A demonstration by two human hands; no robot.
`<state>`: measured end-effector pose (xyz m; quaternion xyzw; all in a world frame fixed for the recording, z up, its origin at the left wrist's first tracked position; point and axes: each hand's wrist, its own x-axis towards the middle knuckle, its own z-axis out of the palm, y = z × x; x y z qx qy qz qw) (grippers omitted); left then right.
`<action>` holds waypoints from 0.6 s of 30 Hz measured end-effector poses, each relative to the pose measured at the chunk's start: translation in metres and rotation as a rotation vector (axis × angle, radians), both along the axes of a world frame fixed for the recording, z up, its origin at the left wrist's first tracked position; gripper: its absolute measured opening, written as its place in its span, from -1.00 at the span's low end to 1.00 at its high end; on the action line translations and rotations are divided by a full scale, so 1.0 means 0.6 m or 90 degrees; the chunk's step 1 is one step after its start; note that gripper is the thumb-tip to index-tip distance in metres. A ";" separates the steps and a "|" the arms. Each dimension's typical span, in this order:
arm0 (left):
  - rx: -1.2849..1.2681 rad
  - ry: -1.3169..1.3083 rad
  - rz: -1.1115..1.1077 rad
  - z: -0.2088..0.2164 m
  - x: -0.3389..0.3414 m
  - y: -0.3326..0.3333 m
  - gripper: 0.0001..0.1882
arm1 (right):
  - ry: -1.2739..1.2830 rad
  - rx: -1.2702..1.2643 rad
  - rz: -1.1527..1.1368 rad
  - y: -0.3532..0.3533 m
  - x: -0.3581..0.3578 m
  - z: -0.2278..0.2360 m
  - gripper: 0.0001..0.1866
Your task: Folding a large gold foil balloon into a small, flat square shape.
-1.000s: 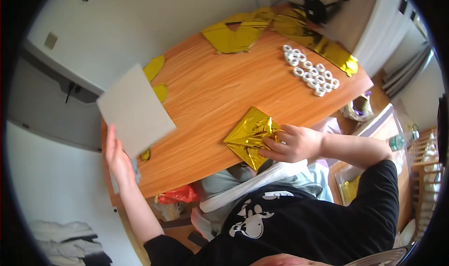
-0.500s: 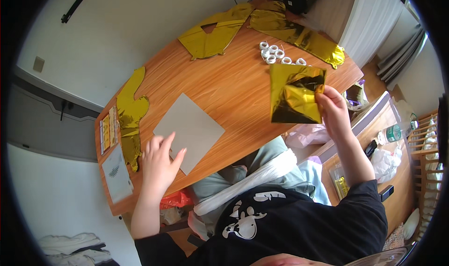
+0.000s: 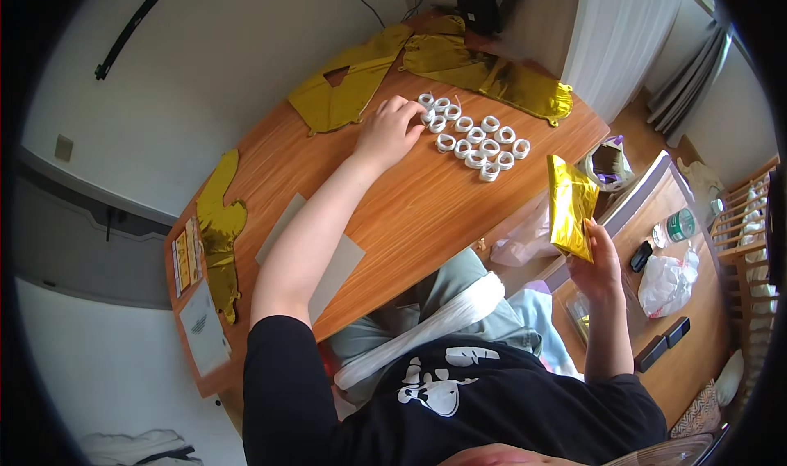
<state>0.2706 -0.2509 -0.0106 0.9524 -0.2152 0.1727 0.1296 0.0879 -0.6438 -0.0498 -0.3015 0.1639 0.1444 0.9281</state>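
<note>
My left hand (image 3: 390, 133) reaches across the table to a group of small white ribbon coils (image 3: 489, 147). Its thumb and fingertips pinch a white ribbon coil (image 3: 428, 117) at the left end of the group. Off the table's right front edge, my right hand (image 3: 598, 261) grips a folded gold foil balloon (image 3: 571, 208) by its lower right part. The foil is tilted, its shiny face turned partly aside. Under my left forearm lies a grey square sheet (image 3: 338, 273), partly covered by the arm.
Flat gold foil balloons lie along the table's rim: a triangular one (image 3: 348, 81), a long one (image 3: 492, 72) and a curved one (image 3: 220, 228). Printed cards (image 3: 205, 327) sit at the left edge. A side table (image 3: 611, 335) with a bottle (image 3: 674, 228) and white bag (image 3: 668, 281) stands right.
My left hand has moved from the grey sheet up to the white coils. My right hand has drawn the gold foil lower and rightward, uncovering more coils, and the foil has turned.
</note>
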 end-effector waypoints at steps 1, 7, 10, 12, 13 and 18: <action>-0.037 0.041 -0.022 -0.004 0.011 -0.002 -0.79 | 0.010 0.000 -0.016 -0.010 -0.005 -0.005 -0.62; -0.006 -0.025 -0.046 0.003 0.000 0.018 -0.89 | 0.032 -0.001 -0.015 -0.005 0.003 -0.012 -0.62; 0.053 -0.081 -0.015 0.050 -0.090 0.045 -0.90 | -0.035 -0.020 0.028 0.025 0.013 0.004 -0.59; 0.091 -0.065 0.051 0.082 -0.172 0.074 -0.88 | -0.071 -0.030 0.053 0.044 0.023 0.008 -0.58; 0.121 -0.085 0.087 0.088 -0.219 0.099 -0.87 | -0.112 -0.053 0.070 0.054 0.029 0.007 -0.57; 0.148 -0.005 0.240 0.070 -0.410 0.199 -0.73 | -0.197 -0.102 0.148 0.132 0.064 0.020 -0.63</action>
